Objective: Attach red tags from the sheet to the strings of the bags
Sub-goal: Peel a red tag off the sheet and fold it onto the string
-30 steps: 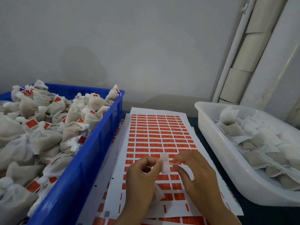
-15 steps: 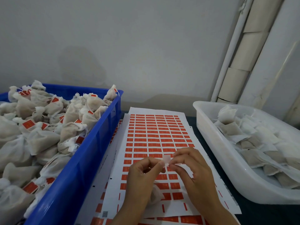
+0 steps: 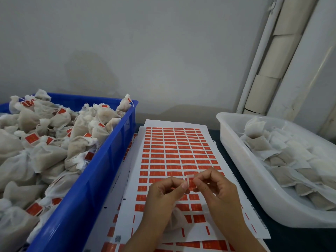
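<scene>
Both hands meet above the white sheet of red rectangular tags point(image 3: 174, 151) on the dark bench. Left hand point(image 3: 163, 195) and right hand point(image 3: 218, 191) each pinch one small red paper tag point(image 3: 190, 182), probably folding it over a bag string; a pale mesh bag point(image 3: 175, 220) hangs beneath. Print on the tags is too small to read.

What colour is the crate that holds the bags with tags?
Blue crate, on the left in the head view.
</scene>
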{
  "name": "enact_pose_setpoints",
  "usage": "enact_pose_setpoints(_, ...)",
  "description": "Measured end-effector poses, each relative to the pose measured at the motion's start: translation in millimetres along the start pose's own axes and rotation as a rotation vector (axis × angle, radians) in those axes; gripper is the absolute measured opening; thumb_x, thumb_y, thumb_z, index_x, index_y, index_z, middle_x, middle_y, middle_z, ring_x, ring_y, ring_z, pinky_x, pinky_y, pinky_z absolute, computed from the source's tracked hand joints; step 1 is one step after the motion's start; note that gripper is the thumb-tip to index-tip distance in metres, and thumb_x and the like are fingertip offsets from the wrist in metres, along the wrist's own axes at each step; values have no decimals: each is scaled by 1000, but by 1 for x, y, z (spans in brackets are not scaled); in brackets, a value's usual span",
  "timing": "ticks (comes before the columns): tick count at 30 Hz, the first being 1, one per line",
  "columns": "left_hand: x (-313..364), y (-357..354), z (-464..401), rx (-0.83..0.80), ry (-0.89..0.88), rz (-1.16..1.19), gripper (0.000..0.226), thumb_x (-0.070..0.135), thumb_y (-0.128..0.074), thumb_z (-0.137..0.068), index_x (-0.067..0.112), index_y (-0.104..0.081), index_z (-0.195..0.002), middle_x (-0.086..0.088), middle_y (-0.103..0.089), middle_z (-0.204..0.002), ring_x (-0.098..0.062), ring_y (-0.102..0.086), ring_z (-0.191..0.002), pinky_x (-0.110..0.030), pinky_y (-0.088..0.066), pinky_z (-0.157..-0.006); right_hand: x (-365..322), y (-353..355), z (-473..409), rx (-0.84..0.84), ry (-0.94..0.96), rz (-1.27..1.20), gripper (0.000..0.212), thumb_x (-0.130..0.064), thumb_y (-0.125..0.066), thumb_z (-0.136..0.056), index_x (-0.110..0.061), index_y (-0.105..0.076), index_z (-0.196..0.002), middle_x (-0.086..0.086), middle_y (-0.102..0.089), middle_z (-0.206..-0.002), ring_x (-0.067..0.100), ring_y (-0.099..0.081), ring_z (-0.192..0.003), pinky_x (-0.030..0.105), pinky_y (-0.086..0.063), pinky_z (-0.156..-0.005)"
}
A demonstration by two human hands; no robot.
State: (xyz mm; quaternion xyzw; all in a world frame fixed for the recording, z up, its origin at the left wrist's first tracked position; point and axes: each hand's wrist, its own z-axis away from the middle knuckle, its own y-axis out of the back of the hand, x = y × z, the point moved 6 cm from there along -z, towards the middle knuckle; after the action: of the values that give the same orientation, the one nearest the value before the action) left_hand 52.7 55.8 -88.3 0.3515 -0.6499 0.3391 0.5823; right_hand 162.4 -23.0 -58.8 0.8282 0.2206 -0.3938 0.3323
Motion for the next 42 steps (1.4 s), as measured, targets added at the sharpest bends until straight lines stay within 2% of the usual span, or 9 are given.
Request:
enact_pose_setpoints(5, -1, -1, 0, -28, -12, -38, 15, 17, -60, -86, 18, -69, -74, 9, -69, -71, -3, -64, -78, -7, -48, -65, -2, 1, 0, 10, 37, 40, 7, -39, -53, -75, -33, -57, -73, -20, -64, -70, 3, -63, -78, 12, -50, -73)
enact_pose_setpoints(10, 0, -1, 1, -31, -28, -58, 16, 17, -61, -86, 19, -69, -73, 9, -69, -71, -4, -64, -78, -9, -48, -67, -3, 1, 0, 1, 47, 50, 5, -39, -54, -74, -34, -56, -72, -27, -63, -76, -1, -62, -79, 5, -47, -70)
enact_pose_setpoints(13, 3, -1, 2, -31, -53, -65, 15, 18, -60, -87, 20, -68, -75, 9, -69, -73, -7, -64, -81, -13, -50, -71, -3, 1, 0, 2, 52, 54, 3, -38, -55, -73, -35, -56, -72, -23, -63, -68, -1, -62, -78, 5, -47, -70)
enact_pose_setpoints(18, 9, 1, 5, 20, -146, -141, 12, 26, -56, -87, 26, -68, -83, 13, -69, -83, -5, -62, -86, -6, -47, -70, -4, 2, 1, 16, 59, 51, 3, -38, -56, -72, -35, -55, -72, -25, -62, -68, -3, -63, -80, 2, -45, -70)
enact_pose_setpoints(25, 10, 1, 6, 59, -188, -286, 3, 32, -67, -79, 30, -66, -80, 18, -65, -79, 4, -57, -82, -5, -46, -66, -4, 1, 1, -3, 74, 99, 4, -36, -57, -75, -37, -54, -73, -22, -60, -71, -6, -59, -85, 2, -44, -72)
enact_pose_setpoints(31, 11, 3, 5, 74, -209, -347, 3, 32, -67, -80, 29, -66, -79, 18, -65, -77, 0, -58, -80, -3, -43, -65, -4, -3, 2, -42, 114, 146, 2, -40, -53, -74, -41, -51, -73, -28, -57, -70, -9, -57, -87, 0, -41, -75)
enact_pose_setpoints(35, 10, 4, 5, 73, -189, -339, 6, 29, -67, -81, 29, -65, -76, 16, -65, -77, -5, -58, -80, -4, -41, -66, -3, -4, 3, -54, 143, 171, 8, -39, -52, -75, -46, -49, -76, -34, -53, -73, -17, -53, -90, -5, -37, -76)
enact_pose_setpoints(38, 10, 3, 4, 59, -184, -334, 6, 27, -67, -82, 28, -64, -76, 17, -64, -79, -6, -58, -81, -4, -41, -66, -2, -4, 3, -52, 144, 170, 10, -37, -52, -75, -47, -50, -76, -37, -54, -68, -19, -52, -90, -6, -36, -75)
enact_pose_setpoints(42, 12, 4, 5, 70, -187, -306, 8, 27, -66, -82, 30, -62, -76, 21, -62, -79, 5, -55, -84, -1, -42, -62, 0, -5, 3, -47, 91, 108, 4, -42, -50, -77, -40, -54, -79, -39, -58, -86, -10, -57, -88, 1, -44, -74)
